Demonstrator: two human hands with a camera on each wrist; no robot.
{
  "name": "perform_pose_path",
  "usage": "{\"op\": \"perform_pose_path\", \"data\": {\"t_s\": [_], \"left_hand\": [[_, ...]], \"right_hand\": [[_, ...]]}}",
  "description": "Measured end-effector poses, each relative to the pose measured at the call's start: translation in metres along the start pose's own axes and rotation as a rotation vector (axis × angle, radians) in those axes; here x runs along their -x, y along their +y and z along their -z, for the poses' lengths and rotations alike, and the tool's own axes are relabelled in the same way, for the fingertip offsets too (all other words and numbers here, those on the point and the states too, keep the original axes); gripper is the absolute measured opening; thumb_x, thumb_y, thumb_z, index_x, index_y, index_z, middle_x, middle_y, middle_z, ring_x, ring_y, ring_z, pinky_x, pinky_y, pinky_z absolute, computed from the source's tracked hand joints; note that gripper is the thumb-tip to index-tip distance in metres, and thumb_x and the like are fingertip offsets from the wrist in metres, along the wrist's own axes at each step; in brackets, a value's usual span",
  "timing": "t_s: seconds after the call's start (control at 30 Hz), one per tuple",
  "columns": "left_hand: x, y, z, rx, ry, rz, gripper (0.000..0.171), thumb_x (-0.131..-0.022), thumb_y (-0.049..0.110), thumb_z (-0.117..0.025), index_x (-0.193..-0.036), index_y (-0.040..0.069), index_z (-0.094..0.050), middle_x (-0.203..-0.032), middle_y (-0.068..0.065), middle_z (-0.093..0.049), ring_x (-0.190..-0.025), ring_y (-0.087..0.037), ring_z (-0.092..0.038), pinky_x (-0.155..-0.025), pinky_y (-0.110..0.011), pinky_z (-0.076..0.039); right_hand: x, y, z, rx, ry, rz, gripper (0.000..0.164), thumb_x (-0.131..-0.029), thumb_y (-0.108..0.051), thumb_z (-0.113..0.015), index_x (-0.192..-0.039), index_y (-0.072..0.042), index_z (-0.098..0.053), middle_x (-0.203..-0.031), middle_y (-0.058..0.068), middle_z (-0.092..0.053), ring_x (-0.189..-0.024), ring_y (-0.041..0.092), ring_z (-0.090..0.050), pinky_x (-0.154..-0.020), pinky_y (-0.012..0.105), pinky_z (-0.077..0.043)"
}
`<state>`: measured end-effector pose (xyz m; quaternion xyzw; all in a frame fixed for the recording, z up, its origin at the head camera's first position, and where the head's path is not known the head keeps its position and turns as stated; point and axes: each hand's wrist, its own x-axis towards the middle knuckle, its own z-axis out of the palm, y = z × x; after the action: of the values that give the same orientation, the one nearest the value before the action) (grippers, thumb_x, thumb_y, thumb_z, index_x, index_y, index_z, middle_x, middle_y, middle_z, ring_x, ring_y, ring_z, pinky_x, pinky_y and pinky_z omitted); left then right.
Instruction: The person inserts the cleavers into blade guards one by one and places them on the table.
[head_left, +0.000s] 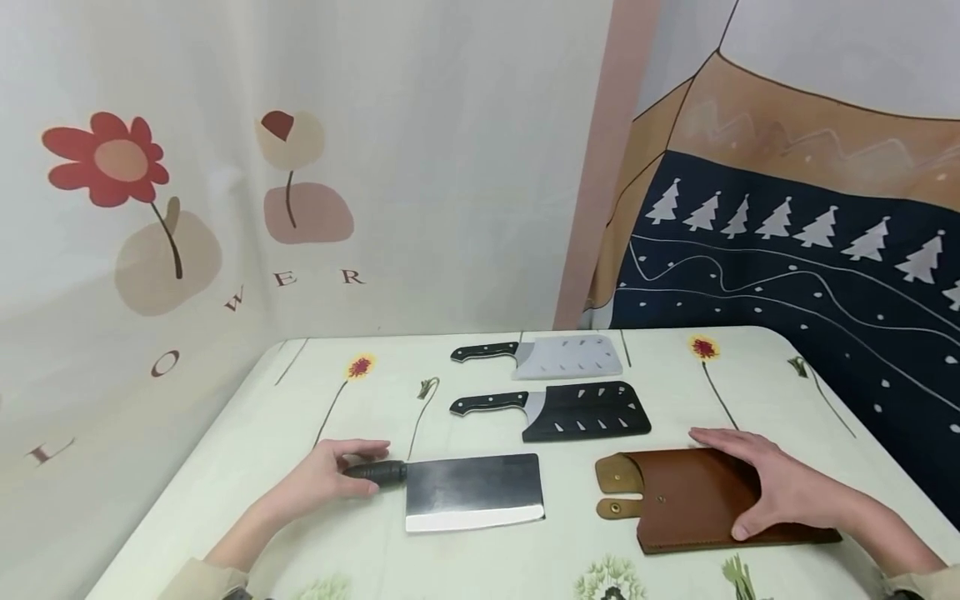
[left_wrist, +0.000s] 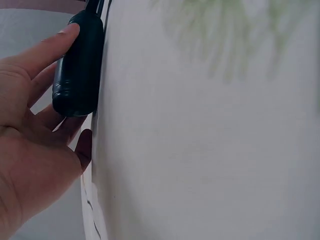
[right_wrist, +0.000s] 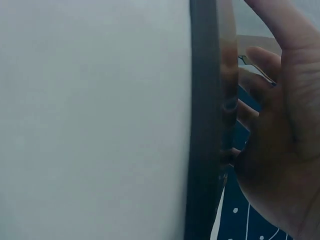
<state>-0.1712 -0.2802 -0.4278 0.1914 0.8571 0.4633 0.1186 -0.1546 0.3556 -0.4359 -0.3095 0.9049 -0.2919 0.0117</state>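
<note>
A cleaver point(head_left: 475, 493) with a wide steel blade and dark handle point(head_left: 386, 473) lies flat on the table. My left hand point(head_left: 326, 479) straddles that handle, thumb on the near side and fingers extended past the far side. In the left wrist view the thumb point(left_wrist: 67, 36) overlaps the handle point(left_wrist: 80, 70); whether it presses there is unclear. On the right lies a brown leather sheath point(head_left: 686, 492) with two snap straps point(head_left: 618, 473). My right hand point(head_left: 780, 483) spreads over its right part, thumb near the lower edge, fingers past the upper edge. The right wrist view shows the fingers point(right_wrist: 262, 62) loosely bent.
Two more cleavers lie behind, handles to the left: one in a black slotted cover point(head_left: 588, 412), one in a translucent white cover point(head_left: 570, 357). A floral cloth covers the table point(head_left: 300, 550). Printed curtains point(head_left: 450, 167) hang along the back and sides.
</note>
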Motion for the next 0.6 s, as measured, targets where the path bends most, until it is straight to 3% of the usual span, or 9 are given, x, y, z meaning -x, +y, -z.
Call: {"op": "perform_pose_path", "data": {"t_s": [0.07,0.2,0.33,0.4,0.6], "left_hand": [[-0.0006,0.0,0.0,-0.01,-0.007,0.0,0.062,-0.082,0.012,-0.086,-0.137,-0.003,-0.062,-0.127,-0.017,-0.069,-0.11,-0.021,-0.063,-0.086,-0.023,-0.05],[-0.0015,0.0,-0.0009,-0.05,-0.011,-0.01,0.061,-0.08,0.011,-0.087,-0.135,-0.002,-0.064,-0.126,-0.014,-0.07,-0.115,-0.027,-0.062,-0.091,-0.023,-0.047],[-0.0006,0.0014,-0.0023,-0.105,0.003,0.008,0.062,-0.075,0.012,-0.089,-0.133,0.004,-0.068,-0.128,-0.011,-0.07,-0.119,-0.034,-0.058,-0.096,-0.032,-0.044],[-0.0007,0.0013,-0.0028,-0.124,0.009,0.017,0.061,-0.073,0.013,-0.09,-0.131,0.006,-0.07,-0.127,-0.01,-0.07,-0.118,-0.033,-0.056,-0.095,-0.036,-0.044],[-0.0019,-0.0013,-0.0033,-0.116,0.009,0.019,0.054,-0.074,0.014,-0.09,-0.125,0.008,-0.074,-0.121,-0.007,-0.072,-0.111,-0.025,-0.056,-0.09,-0.028,-0.044]], "right_hand": [[0.0016,0.0016,-0.0001,0.002,0.005,0.019,0.105,-0.066,-0.038,-0.096,-0.156,-0.021,-0.045,-0.155,-0.014,-0.044,-0.132,-0.01,-0.026,-0.087,0.063,-0.042],[0.0055,0.0042,0.001,0.032,0.026,0.034,0.106,-0.066,-0.039,-0.096,-0.156,-0.02,-0.045,-0.155,-0.013,-0.043,-0.133,-0.012,-0.025,-0.089,0.052,-0.044],[0.0086,0.0047,0.0009,0.031,0.021,-0.002,0.109,-0.061,-0.035,-0.098,-0.156,-0.022,-0.045,-0.151,-0.016,-0.045,-0.129,-0.015,-0.023,-0.086,0.059,-0.044],[0.0093,0.0041,0.0003,-0.008,-0.003,-0.007,0.11,-0.061,-0.036,-0.097,-0.156,-0.022,-0.044,-0.153,-0.014,-0.044,-0.129,-0.015,-0.02,-0.087,0.069,-0.037],[0.0103,0.0043,-0.004,-0.082,-0.04,0.035,0.109,-0.067,-0.048,-0.092,-0.159,-0.02,-0.04,-0.161,-0.012,-0.035,-0.138,-0.011,-0.012,-0.095,0.075,-0.013]]}}
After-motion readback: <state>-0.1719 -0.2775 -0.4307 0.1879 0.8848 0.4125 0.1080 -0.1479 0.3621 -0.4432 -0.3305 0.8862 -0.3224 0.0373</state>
